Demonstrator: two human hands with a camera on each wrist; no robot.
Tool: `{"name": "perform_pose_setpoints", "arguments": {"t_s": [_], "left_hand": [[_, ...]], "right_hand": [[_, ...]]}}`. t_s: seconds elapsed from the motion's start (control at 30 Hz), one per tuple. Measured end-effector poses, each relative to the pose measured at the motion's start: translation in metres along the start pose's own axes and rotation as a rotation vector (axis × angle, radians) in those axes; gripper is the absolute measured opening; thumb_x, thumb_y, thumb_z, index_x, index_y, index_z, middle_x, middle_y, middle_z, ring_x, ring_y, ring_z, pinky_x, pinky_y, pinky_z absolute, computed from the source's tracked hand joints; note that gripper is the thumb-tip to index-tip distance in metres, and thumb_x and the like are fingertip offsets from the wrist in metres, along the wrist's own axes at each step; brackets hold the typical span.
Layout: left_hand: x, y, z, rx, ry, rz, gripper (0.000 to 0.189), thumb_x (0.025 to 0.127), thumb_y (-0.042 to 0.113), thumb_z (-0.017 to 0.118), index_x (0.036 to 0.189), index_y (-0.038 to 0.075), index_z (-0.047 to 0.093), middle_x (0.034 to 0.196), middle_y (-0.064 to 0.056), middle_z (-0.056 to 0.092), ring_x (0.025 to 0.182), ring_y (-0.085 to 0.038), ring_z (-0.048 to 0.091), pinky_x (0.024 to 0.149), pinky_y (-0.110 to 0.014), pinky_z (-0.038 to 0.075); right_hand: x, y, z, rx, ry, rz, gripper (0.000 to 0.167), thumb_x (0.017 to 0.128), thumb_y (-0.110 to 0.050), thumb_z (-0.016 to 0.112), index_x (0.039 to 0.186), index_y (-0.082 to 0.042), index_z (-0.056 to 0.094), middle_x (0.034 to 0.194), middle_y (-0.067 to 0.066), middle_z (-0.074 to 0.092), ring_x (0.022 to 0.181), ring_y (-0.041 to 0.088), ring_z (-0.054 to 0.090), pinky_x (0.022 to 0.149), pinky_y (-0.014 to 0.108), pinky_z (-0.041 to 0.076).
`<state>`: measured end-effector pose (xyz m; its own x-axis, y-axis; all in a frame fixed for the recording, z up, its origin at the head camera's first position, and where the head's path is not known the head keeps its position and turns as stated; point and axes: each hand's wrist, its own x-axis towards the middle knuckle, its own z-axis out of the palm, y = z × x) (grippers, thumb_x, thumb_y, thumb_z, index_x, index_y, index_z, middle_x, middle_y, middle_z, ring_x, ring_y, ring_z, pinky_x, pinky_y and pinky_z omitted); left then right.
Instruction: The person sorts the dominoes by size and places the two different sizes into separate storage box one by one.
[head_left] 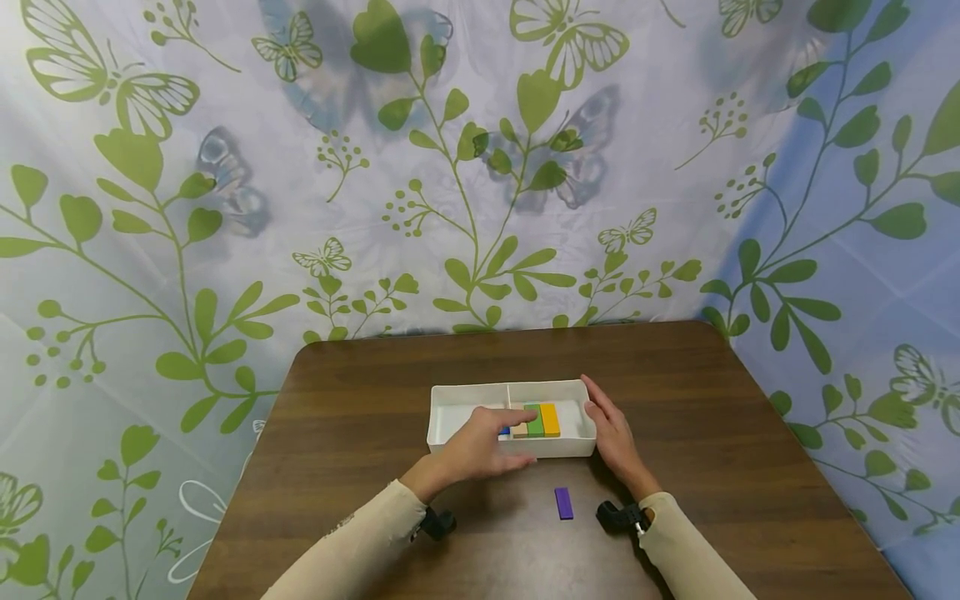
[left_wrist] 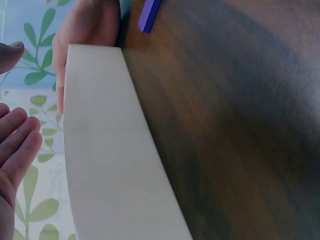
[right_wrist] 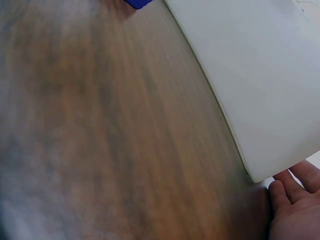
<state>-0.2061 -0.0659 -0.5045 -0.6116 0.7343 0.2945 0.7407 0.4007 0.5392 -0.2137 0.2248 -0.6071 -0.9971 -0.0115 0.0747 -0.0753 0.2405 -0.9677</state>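
Observation:
A white two-compartment tray point(head_left: 468, 396) lies lengthwise across the table. My left hand point(head_left: 468, 446) reaches over its near wall, index finger stretched across the blocks and thumb apart below. In the left wrist view its fingers point(left_wrist: 20, 142) are extended, with nothing between them. In the right compartment, a yellow block point(head_left: 551, 419), a green block point(head_left: 535, 428) and a tan block point(head_left: 520, 431) lie side by side. Part of a blue block point(head_left: 504, 431) shows beside my left hand. My right hand point(head_left: 617, 433) rests against the tray's right end, its fingers fairly straight along the wall.
A purple block point(head_left: 563, 503) lies on the brown wooden table point(head_left: 360, 367), in front of the tray and between my forearms. Each wrist wears a black camera mount. A patterned curtain point(head_left: 465, 167) hangs behind the table's far edge.

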Motion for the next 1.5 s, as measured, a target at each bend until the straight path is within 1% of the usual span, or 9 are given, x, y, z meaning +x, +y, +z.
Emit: {"name": "perform_pose_setpoints", "arguments": {"t_s": [0.2,0.47,0.63,0.83,0.93,1.07,1.17,1.37,1.5], "left_hand": [[-0.003,0.009,0.011,-0.01,-0.015,0.022,0.069,0.09,0.029,0.093,0.148,0.002,0.066,0.144,-0.011,0.073,0.13,-0.021,0.073,0.111,-0.028,0.057],[-0.008,0.02,0.027,-0.045,-0.038,0.029,0.069,0.091,0.029,0.092,0.148,0.002,0.066,0.145,-0.011,0.073,0.129,-0.022,0.074,0.111,-0.024,0.055],[-0.011,0.022,0.04,0.008,-0.027,0.05,0.068,0.09,0.032,0.092,0.146,0.002,0.068,0.143,-0.009,0.074,0.127,-0.015,0.074,0.11,-0.024,0.056],[-0.016,0.023,0.055,0.011,-0.049,0.065,0.065,0.091,0.033,0.091,0.145,0.004,0.068,0.14,-0.009,0.076,0.125,-0.018,0.075,0.109,-0.022,0.056],[-0.018,0.025,0.062,0.024,-0.049,0.06,0.066,0.09,0.032,0.092,0.144,0.002,0.069,0.137,-0.012,0.077,0.124,-0.019,0.076,0.109,-0.022,0.056],[-0.019,0.027,0.07,0.062,-0.035,0.053,0.066,0.089,0.032,0.093,0.141,-0.002,0.07,0.134,-0.012,0.079,0.123,-0.015,0.075,0.108,-0.022,0.057],[-0.019,0.028,0.075,0.066,-0.031,0.035,0.065,0.089,0.032,0.093,0.14,-0.001,0.071,0.134,-0.011,0.079,0.123,-0.011,0.073,0.107,-0.022,0.057],[-0.021,0.03,0.083,0.054,-0.053,-0.033,0.063,0.09,0.03,0.092,0.141,0.0,0.07,0.134,-0.01,0.079,0.12,-0.013,0.076,0.105,-0.02,0.057],[-0.022,0.032,0.088,0.09,-0.034,-0.035,0.061,0.087,0.028,0.094,0.138,0.001,0.072,0.127,-0.008,0.081,0.112,-0.012,0.078,0.101,-0.017,0.058]], "right_hand": [[0.0,0.001,-0.001,0.0,-0.002,-0.003,0.054,0.12,-0.031,0.041,0.173,-0.026,0.034,0.182,0.007,0.028,0.169,0.039,0.023,0.134,0.068,0.017],[-0.001,0.002,-0.002,0.001,0.01,-0.005,0.053,0.12,-0.028,0.041,0.173,-0.026,0.037,0.181,0.007,0.03,0.168,0.038,0.025,0.134,0.067,0.019],[-0.001,0.003,-0.002,0.003,0.009,-0.002,0.053,0.12,-0.028,0.041,0.173,-0.026,0.036,0.182,0.007,0.029,0.169,0.037,0.025,0.135,0.066,0.018],[-0.002,0.002,-0.001,0.014,0.001,0.006,0.053,0.12,-0.031,0.041,0.173,-0.027,0.036,0.182,0.006,0.028,0.169,0.037,0.024,0.134,0.067,0.018],[-0.002,0.001,-0.002,0.016,0.002,-0.002,0.054,0.12,-0.029,0.041,0.173,-0.025,0.035,0.182,0.008,0.028,0.168,0.039,0.025,0.134,0.068,0.019],[-0.002,0.0,-0.002,0.006,0.004,-0.003,0.054,0.12,-0.028,0.04,0.174,-0.024,0.033,0.182,0.01,0.028,0.168,0.041,0.025,0.133,0.07,0.019],[-0.002,-0.001,-0.001,0.005,0.007,0.009,0.054,0.12,-0.029,0.04,0.174,-0.026,0.034,0.182,0.008,0.028,0.168,0.04,0.025,0.133,0.069,0.019],[0.0,-0.001,0.0,0.001,0.009,0.024,0.053,0.12,-0.03,0.04,0.173,-0.028,0.035,0.182,0.006,0.027,0.169,0.038,0.023,0.135,0.067,0.017],[0.001,-0.001,0.0,0.0,0.009,0.019,0.054,0.12,-0.028,0.04,0.173,-0.026,0.035,0.182,0.006,0.027,0.169,0.038,0.023,0.135,0.067,0.017]]}}
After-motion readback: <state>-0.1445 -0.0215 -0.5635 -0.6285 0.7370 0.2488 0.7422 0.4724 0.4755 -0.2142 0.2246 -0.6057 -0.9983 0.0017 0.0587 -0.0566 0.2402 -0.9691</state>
